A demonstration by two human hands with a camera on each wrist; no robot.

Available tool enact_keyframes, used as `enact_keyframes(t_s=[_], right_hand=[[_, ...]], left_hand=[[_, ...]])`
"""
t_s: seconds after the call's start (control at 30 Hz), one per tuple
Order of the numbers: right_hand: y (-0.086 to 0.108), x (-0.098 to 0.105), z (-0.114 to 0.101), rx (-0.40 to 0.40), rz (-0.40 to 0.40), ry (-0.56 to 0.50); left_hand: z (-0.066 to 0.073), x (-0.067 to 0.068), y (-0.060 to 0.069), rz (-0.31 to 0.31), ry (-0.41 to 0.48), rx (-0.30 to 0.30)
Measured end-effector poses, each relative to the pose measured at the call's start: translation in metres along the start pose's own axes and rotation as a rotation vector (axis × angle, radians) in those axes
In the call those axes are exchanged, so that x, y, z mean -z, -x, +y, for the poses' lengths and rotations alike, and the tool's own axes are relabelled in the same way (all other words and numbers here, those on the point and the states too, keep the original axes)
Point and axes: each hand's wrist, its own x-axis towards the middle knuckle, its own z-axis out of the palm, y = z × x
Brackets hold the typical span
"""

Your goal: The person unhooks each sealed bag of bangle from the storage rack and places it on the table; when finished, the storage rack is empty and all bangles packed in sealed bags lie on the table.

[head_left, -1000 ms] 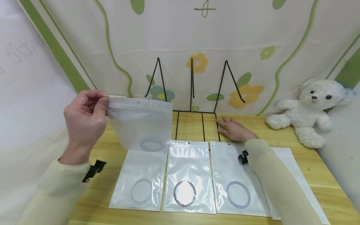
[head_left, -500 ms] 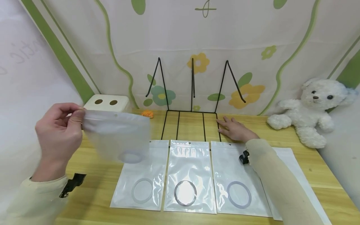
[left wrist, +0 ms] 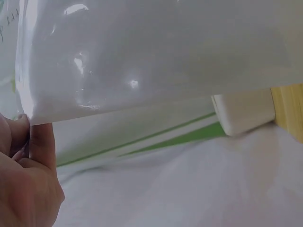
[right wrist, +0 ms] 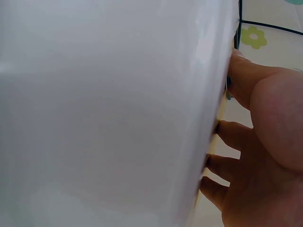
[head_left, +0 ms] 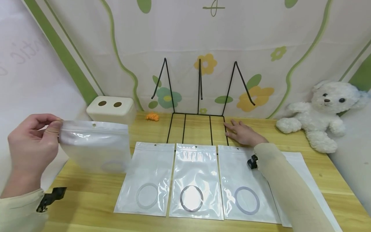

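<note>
My left hand (head_left: pixel 36 146) pinches the top left corner of a translucent zip bag (head_left: pixel 95 145), which hangs above the table at the left. A faint ring shows near the bag's lower edge. In the left wrist view the thumb and fingers (left wrist: pixel 41 146) hold the bag's edge. My right hand (head_left: pixel 243 132) rests flat with fingers spread at the right side of the black wire rack (head_left: pixel 198 115). Before the rack lie a bag with a pale ring (head_left: pixel 147 174), a bag with a dark ring (head_left: pixel 195 174) and a bag with a lilac ring (head_left: pixel 232 170).
Another white bag (head_left: pixel 301 174) lies partly under my right forearm. At the back left stands a white box with two round holes (head_left: pixel 111 109), and an orange bundle (head_left: pixel 152 117) lies beside it. A white teddy bear (head_left: pixel 321 111) sits at the back right.
My left hand has carried its bag left and down, away from the rack, uncovering the white box, the orange bundle and the top of the leftmost lying bag. My right hand stays in place.
</note>
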Motion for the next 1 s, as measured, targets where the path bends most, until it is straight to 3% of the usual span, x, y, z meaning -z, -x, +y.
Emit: enact_keyframes(t_s=[0.13, 0.3, 0.47, 0.6, 0.77, 1.0], right_hand=[[0.001, 0.0, 0.0, -0.002, -0.003, -0.007], [0.0, 0.0, 0.001, -0.003, -0.001, -0.002], [-0.001, -0.001, 0.001, -0.004, -0.003, 0.002], [-0.001, 0.0, 0.0, 0.0, -0.002, 0.0], [0.001, 0.001, -0.001, 0.002, 0.004, 0.005], [0.001, 0.0, -0.002, 0.003, 0.004, 0.005]], left_hand=[[-0.019, 0.01, -0.012, -0.033, -0.115, 0.062], [-0.038, 0.018, -0.028, -0.117, -0.285, 0.204], [-0.06, 0.02, -0.039, -0.272, -0.414, 0.196], [-0.072, 0.015, -0.048, -0.351, -0.427, 0.175], [-0.076, 0.002, -0.056, -0.419, -0.408, 0.149], [-0.085, -0.01, -0.06, -0.462, -0.307, 0.132]])
